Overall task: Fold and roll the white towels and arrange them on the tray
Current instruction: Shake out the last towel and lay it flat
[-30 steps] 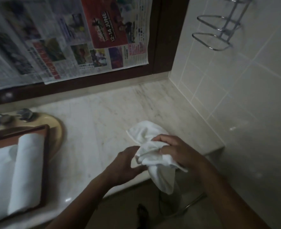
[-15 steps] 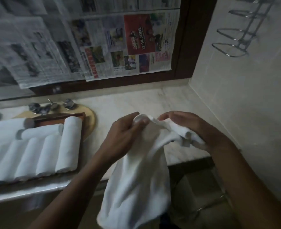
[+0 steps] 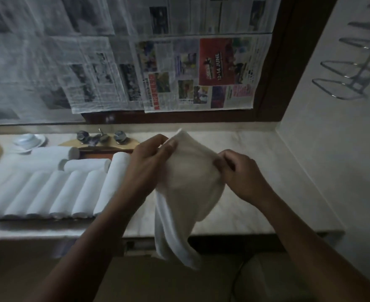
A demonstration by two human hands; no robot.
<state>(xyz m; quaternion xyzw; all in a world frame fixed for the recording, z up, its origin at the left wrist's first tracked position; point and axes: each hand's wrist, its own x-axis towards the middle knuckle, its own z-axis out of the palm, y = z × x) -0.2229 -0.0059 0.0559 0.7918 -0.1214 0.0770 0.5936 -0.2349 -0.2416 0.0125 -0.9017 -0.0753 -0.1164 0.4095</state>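
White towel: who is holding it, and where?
Both: the left hand and right hand pinch the white towel along its top edge; the rest hangs.

Your left hand [image 3: 151, 162] is up over the counter [image 3: 266, 149], thumb and forefinger pinching the top corner of the white towel [image 3: 190, 182]. Your right hand [image 3: 240, 173] is just beside it, nearer the counter's right end, with curled fingers pinching the towel's other upper edge. Both bare forearms reach in across the counter's front edge.
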